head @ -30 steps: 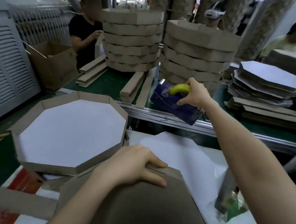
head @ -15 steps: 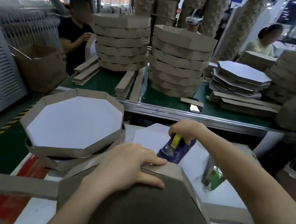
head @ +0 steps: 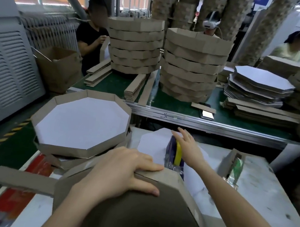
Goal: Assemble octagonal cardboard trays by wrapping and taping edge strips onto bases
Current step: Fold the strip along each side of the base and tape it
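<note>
the left hand (head: 121, 171) lies flat on the upturned brown tray (head: 145, 215) near the front of the white table (head: 259, 189), its straight fingers pressing the edge strip (head: 159, 174) against the base, thumb on the tray's bottom. the right hand (head: 188, 147) is released, fingers spread, just beside the blue and yellow tape dispenser (head: 175, 155) standing past the tray on a white base sheet (head: 152, 142); whether it touches, i cannot tell. a finished tray (head: 82, 120) sits to the left
</note>
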{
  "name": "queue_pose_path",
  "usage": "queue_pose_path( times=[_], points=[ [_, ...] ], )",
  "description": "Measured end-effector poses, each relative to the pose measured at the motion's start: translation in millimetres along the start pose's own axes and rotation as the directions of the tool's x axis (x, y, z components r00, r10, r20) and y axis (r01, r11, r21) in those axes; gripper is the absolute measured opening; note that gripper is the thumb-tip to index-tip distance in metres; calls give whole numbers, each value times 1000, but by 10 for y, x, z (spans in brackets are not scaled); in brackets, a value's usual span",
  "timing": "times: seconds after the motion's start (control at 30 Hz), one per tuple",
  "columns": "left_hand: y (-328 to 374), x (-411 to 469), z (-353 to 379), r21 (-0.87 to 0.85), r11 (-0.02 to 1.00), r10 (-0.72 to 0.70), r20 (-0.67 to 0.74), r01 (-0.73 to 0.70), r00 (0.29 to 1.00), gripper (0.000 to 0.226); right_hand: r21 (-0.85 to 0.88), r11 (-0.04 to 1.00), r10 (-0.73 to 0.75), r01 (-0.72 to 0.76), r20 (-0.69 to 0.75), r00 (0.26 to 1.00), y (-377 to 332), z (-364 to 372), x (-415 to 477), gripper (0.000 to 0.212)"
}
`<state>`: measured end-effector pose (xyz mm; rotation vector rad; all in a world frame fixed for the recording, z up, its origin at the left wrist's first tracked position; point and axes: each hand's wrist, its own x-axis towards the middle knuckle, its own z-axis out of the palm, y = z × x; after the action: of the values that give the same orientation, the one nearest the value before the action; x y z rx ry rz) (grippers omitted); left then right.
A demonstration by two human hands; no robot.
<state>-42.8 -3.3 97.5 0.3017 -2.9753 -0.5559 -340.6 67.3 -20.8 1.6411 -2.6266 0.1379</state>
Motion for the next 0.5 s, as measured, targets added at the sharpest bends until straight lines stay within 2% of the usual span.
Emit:
queue_pose_path(
  times=[0.03,0.07,0.1,0.13,0.17,0.23,0.27,0.33,0.5],
  points=[
    [10,-26,6,0,1000,2,-6,-2,1000,73,218,963,185,-158,-112,976,-38,22,-87,76],
    [20,-57,8,0,1000,2,-11,-2,1000,73,417,863,374,-286,-147,916,-72,61,-170,64],
    [32,-82,8,-1,1000,1,-19,-1,1000,72,553,739,519,-386,-102,848,-93,104,-229,47],
    [44,-108,6,-4,1000,0,-27,0,1000,72,607,624,608,-492,18,794,-124,134,-287,30],
    [56,-128,1,-10,1000,-1,-35,1,999,72,592,542,636,-596,174,751,-162,158,-347,17],
    [91,-156,-5,-14,1000,-3,-41,3,999,71,494,457,608,-739,433,665,-225,223,-470,29],
    [111,-169,-8,-3,1000,-1,-40,1,999,70,482,432,598,-762,480,642,-247,240,-523,36],
    [138,-201,-16,11,1000,0,-43,0,999,67,484,415,605,-770,485,631,-273,225,-574,42],
    [149,-395,-33,20,1000,5,-90,-3,996,69,524,293,593,-800,557,582,-303,171,-590,28]
  ],
)
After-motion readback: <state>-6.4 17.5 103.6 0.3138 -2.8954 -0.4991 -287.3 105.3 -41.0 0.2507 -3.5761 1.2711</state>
